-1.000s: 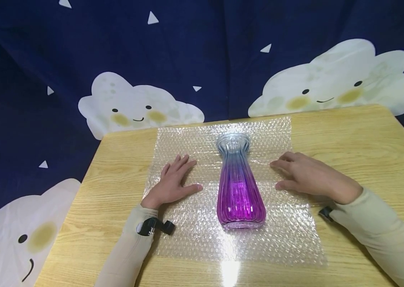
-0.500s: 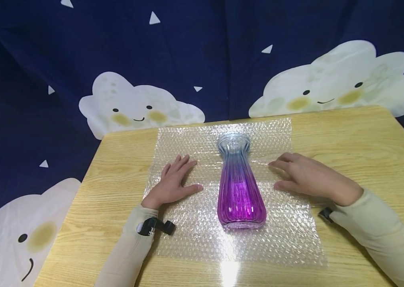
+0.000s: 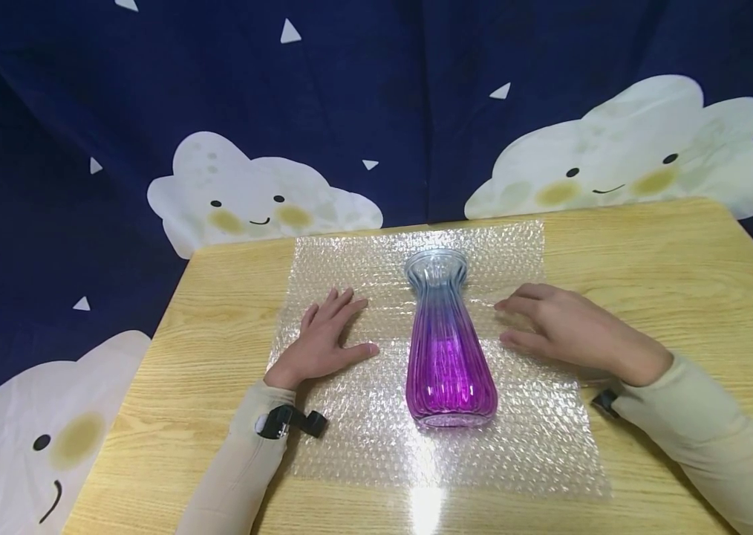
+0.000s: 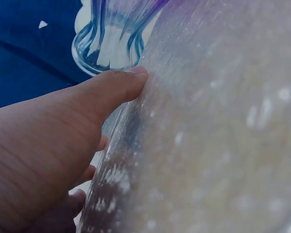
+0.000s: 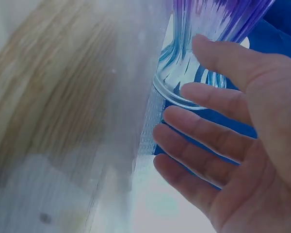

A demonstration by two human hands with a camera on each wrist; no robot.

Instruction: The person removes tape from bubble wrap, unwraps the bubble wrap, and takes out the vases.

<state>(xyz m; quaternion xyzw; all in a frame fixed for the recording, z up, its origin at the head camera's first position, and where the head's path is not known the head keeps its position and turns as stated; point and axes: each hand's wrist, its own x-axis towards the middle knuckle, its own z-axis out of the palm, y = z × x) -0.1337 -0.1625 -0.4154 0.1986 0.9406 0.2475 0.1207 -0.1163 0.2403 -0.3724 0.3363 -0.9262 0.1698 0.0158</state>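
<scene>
A ribbed glass vase [image 3: 450, 357], blue-grey at the flared mouth and purple towards the base, lies or stands on a sheet of bubble wrap [image 3: 350, 453]; its mouth points to the far side in the head view. Left of the vase, my left hand [image 3: 319, 345] rests on the wrap with fingers spread, apart from the glass. My right hand [image 3: 570, 327] hovers over or touches the wrap's right part, its fingers slightly bent towards the vase and holding nothing. The right wrist view shows that palm and its fingers [image 5: 208, 141] loosely extended, with the vase mouth [image 5: 184, 82] beyond.
The wooden table [image 3: 216, 312] extends on both sides of the wrap. Behind it hangs a dark blue cloth [image 3: 323, 96] with smiling clouds and small white triangles. A black camera strap [image 3: 283, 422] sits on the left sleeve.
My right hand has shifted slightly left, closer to the vase. The left hand, the vase and the bubble wrap stay where they were.
</scene>
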